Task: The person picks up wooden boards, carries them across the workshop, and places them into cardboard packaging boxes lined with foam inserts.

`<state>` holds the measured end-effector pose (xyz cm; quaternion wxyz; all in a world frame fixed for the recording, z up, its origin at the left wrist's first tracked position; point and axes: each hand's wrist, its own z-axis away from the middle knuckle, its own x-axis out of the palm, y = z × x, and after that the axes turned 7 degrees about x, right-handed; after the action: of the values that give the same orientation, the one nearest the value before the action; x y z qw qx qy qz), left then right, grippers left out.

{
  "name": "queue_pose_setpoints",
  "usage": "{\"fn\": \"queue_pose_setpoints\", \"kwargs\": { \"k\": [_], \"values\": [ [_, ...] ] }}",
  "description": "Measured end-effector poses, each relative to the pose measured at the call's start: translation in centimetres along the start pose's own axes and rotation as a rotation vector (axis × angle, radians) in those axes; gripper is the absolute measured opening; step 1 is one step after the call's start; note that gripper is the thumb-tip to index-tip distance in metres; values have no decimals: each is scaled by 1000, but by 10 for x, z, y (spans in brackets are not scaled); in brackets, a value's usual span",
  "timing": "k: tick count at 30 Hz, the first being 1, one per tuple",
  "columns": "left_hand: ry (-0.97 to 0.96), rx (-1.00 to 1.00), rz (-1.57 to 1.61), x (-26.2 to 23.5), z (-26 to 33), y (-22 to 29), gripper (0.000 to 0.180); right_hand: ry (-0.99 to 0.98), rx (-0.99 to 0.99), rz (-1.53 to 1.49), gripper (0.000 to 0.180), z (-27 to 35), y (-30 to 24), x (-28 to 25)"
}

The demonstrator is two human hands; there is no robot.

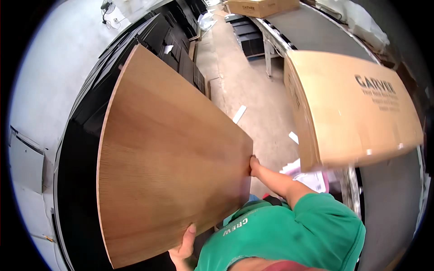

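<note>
A large brown wooden panel (172,158) fills the middle of the view, held tilted in front of my body. My left hand (184,244) grips its near edge, with the thumb lying over the face and the other fingers hidden behind. At the panel's right edge, my right hand (255,166) is closed round the side, its fingertips partly out of sight. Directly beyond and left of the panel stand black stacked panels (77,167), which it partly covers.
On my right, a large cardboard box (357,108) sits on a grey conveyor (389,194). Another cardboard box (262,7) is farther along. White strips (239,114) lie on the concrete floor (266,99). Papers with a pink edge (312,180) are beside the conveyor. A white wall (49,77) rises at left.
</note>
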<state>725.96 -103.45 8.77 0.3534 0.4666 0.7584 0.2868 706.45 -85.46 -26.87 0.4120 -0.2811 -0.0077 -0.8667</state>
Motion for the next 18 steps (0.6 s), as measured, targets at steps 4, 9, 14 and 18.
{"fn": "queue_pose_setpoints", "kwargs": {
  "k": [4,9,14,18],
  "values": [
    [-33,-128,-38,58,-78,-52,14,-60,107,51,48,-74,-69,23],
    [-126,-170,85,125,-185,-149,32,-40,51,24,49,-229,-182,-16],
    [-309,-60,247,189,-330,-235,40,-9,-57,-49,58,-205,-344,50],
    [-206,-317,425,249,-435,-274,14,56,-66,-104,58,-234,-427,50]
  ]
}}
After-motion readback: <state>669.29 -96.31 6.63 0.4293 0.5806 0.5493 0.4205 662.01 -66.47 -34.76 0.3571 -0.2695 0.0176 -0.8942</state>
